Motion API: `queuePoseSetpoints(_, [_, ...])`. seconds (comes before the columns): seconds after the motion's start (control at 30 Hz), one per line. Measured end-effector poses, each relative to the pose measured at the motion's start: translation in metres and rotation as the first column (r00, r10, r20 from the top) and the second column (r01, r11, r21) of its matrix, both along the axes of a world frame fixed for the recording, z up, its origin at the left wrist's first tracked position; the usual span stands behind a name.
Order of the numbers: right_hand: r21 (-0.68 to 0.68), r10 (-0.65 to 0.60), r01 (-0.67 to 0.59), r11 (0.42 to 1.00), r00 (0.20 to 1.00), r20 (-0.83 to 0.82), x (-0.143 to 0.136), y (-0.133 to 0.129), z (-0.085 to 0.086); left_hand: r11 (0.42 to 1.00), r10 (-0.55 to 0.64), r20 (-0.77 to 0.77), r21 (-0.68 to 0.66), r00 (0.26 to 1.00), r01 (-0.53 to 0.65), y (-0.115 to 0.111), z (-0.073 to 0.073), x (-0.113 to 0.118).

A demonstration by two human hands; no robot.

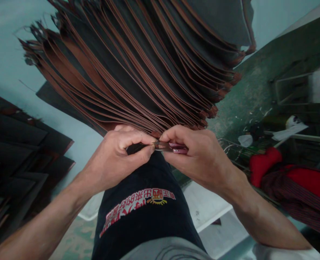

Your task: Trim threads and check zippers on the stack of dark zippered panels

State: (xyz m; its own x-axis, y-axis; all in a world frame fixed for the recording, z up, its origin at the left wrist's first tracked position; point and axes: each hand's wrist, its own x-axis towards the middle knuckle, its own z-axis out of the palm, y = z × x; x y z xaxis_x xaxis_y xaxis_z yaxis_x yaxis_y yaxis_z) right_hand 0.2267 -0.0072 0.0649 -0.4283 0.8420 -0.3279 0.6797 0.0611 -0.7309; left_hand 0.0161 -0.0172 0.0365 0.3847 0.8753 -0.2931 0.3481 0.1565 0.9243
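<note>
Pink-handled snips (178, 146) lie gripped within the right fingers (174, 133).

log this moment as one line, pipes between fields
right hand: gripping small pink-handled metal tool | left hand: pinched at tool's tip, item unclear | beyond hands: fanned stack of dark, brown-edged panels

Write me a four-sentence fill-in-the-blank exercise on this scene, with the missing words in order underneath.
1. With the left hand close by, the small pink-handled tool is held in the ____ hand.
2. The edges of the piled dark sheets are ____.
3. The small sun printed on the dark apron is ____.
4. The bright bundle at the picture's right is ____.

Missing words: right; brown; yellow; red.
</note>
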Motion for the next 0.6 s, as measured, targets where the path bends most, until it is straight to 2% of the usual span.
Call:
queuePoseSetpoints(0.1, [0.049, 0.088, -0.094, 0.994, 0.989, 0.120, 0.000, 0.003, 0.008, 0.999, -0.009, -0.056, 0.043, 0.998, 0.011, -0.003, 0.003, 0.002])
queuePoseSetpoints(0.17, [0.067, 0.087, -0.098, 0.993, 0.984, 0.155, -0.002, 0.004, 0.008, 0.997, 0.011, -0.096, 0.073, 0.995, -0.004, -0.006, 0.004, 0.005])
queuePoseSetpoints(0.23, [0.016, 0.044, -0.046, 0.999, 0.995, 0.093, -0.003, 0.004, 0.004, 0.994, 0.077, -0.117, 0.081, 0.990, -0.068, -0.011, 0.002, 0.007])
queuePoseSetpoints(0.33, [-0.142, -0.056, 0.047, 0.989, 0.997, -0.057, -0.006, 0.000, -0.007, 0.985, 0.171, -0.099, 0.038, 0.980, -0.168, -0.017, -0.003, 0.009])
queuePoseSetpoints(0.47, [-0.205, -0.116, 0.093, 0.974, 0.987, -0.107, -0.010, -0.007, -0.017, 0.989, 0.150, -0.046, 0.002, 0.988, -0.150, -0.020, -0.009, 0.006])
queuePoseSetpoints(0.53, [-0.202, -0.140, 0.113, 0.973, 0.982, -0.125, -0.011, -0.010, -0.017, 0.989, 0.139, -0.076, 0.051, 0.987, -0.136, -0.022, -0.009, 0.004])
queuePoseSetpoints(0.6, [-0.197, -0.165, 0.137, 0.971, 0.977, -0.133, -0.010, -0.011, -0.017, 0.975, 0.168, -0.150, 0.173, 0.974, -0.142, -0.028, -0.009, 0.004])
